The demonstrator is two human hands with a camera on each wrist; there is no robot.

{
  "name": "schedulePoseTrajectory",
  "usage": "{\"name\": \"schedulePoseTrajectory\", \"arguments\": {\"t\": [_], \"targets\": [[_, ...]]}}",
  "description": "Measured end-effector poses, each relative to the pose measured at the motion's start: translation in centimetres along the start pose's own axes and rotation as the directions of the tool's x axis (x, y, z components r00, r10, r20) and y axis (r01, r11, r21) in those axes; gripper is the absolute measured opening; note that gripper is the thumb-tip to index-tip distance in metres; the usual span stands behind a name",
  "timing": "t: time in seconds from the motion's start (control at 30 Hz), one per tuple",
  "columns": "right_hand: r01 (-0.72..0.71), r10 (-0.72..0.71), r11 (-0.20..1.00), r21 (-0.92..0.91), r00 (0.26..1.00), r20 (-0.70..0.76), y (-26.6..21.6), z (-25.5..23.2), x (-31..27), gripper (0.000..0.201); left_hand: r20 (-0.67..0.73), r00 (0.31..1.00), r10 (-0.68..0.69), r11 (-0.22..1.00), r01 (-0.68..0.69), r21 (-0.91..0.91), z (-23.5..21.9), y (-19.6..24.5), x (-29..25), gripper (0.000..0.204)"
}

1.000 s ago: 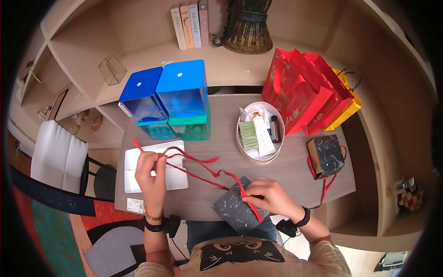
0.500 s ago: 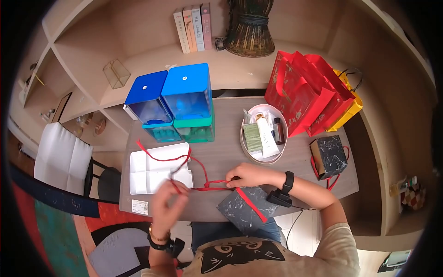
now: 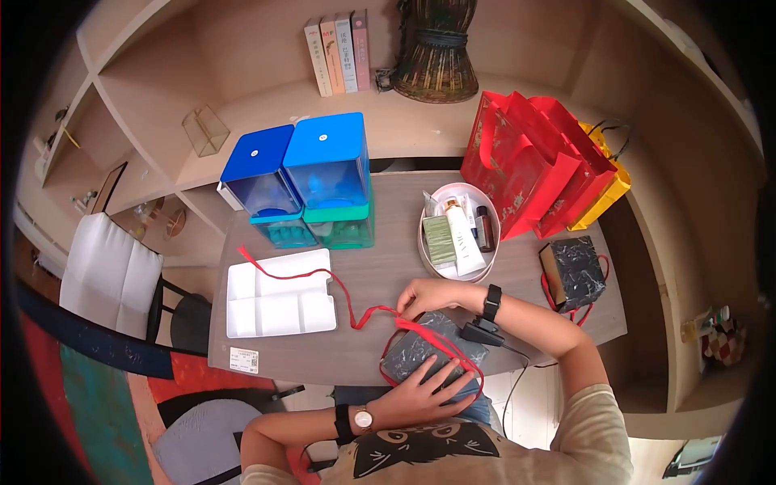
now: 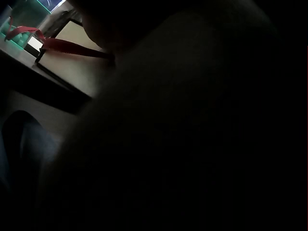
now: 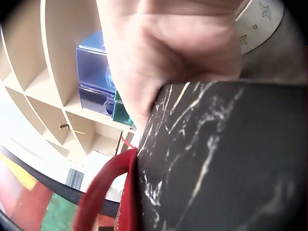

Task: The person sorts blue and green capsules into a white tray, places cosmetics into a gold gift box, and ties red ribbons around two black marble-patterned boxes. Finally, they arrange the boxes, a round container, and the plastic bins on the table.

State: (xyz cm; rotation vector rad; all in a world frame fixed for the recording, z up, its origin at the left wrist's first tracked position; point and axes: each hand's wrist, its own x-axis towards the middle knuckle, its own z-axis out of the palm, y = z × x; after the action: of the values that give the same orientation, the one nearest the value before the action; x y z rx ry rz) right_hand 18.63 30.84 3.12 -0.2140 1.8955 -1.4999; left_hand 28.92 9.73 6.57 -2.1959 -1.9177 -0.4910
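Observation:
A black marble-patterned box (image 3: 414, 352) lies at the table's front edge, partly over the person's lap. Red ribbon (image 3: 461, 356) runs over its top and round its sides, with a loose tail trailing left. The left hand (image 3: 422, 396) rests on the box's near part, fingers spread and fairly straight. At the far corner, the right hand (image 3: 435, 297) pinches the ribbon with curled fingers; its fingertips are hidden in the right wrist view, behind the marbled box (image 5: 211, 154). The left wrist view is mostly dark, showing ribbon (image 4: 72, 48) across a pale box side.
A white divided tray (image 3: 279, 295) sits at left, near stacked blue and green containers (image 3: 323, 162). Behind the right hand is an oval box (image 3: 422, 250) of toiletries. Red gift bags (image 3: 517, 170) and a second marbled box (image 3: 578, 271) stand at right.
The left hand has let go of its ribbon strand and moved right onto the box. Ribbon now loops round the box. The right hand first went up-left, then stayed near the box's far corner.

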Motion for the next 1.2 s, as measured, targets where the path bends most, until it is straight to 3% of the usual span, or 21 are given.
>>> {"name": "schedulePoseTrajectory", "arguments": {"t": [0.1,0.3,0.4,0.5,0.67,0.8,0.9,1.0,1.1,1.2], "targets": [[0.022,-0.029,0.997,0.071,0.994,0.106,0.4,-0.7,0.5,0.022,-0.037,0.999,0.039,0.996,-0.036,0.077,0.5,0.0,-0.3,0.031],[0.006,-0.018,0.991,0.135,0.996,0.089,0.0,-0.6,-0.3,0.016,-0.080,0.960,0.270,0.959,-0.260,0.116,3.1,-1.1,-2.8,0.029],[0.120,-0.120,0.992,0.048,0.993,0.008,1.7,-0.1,-0.2,0.015,-0.174,0.935,0.309,0.951,-0.298,0.086,4.0,-1.5,-4.2,0.026],[0.142,-0.125,0.980,0.142,0.985,-0.120,1.8,0.4,-1.3,0.016,-0.262,0.923,0.282,0.958,-0.284,0.032,4.3,-1.8,-4.9,0.023],[0.100,-0.108,0.994,-0.041,0.916,-0.386,0.4,1.7,-3.8,0.017,-0.232,0.925,0.301,0.953,-0.282,0.112,4.0,-1.9,-6.4,0.020],[0.270,-0.216,0.960,0.074,0.882,-0.419,4.0,2.1,-3.6,0.020,-0.258,0.921,0.291,0.955,-0.263,0.139,4.1,-1.7,-7.2,0.019],[0.121,-0.153,0.987,-0.105,0.901,-0.406,4.4,1.7,-5.5,0.021,-0.286,0.920,0.270,0.960,-0.236,0.148,4.4,-1.4,-7.4,0.018],[-0.052,0.043,0.998,-0.017,0.934,-0.355,2.9,2.4,-8.6,0.022,-0.308,0.926,0.216,0.973,-0.180,0.142,4.4,-1.6,-7.4,0.017],[-0.038,-0.196,0.846,-0.533,0.906,-0.375,1.6,3.7,-11.4,0.017,-0.321,0.924,0.207,0.976,-0.171,0.137,4.8,-1.7,-7.5,0.017],[-0.015,-0.388,0.635,-0.772,0.858,-0.336,1.0,5.0,-13.5,0.011,-0.317,0.923,0.217,0.974,-0.184,0.131,4.7,-1.9,-7.3,0.017]]}}
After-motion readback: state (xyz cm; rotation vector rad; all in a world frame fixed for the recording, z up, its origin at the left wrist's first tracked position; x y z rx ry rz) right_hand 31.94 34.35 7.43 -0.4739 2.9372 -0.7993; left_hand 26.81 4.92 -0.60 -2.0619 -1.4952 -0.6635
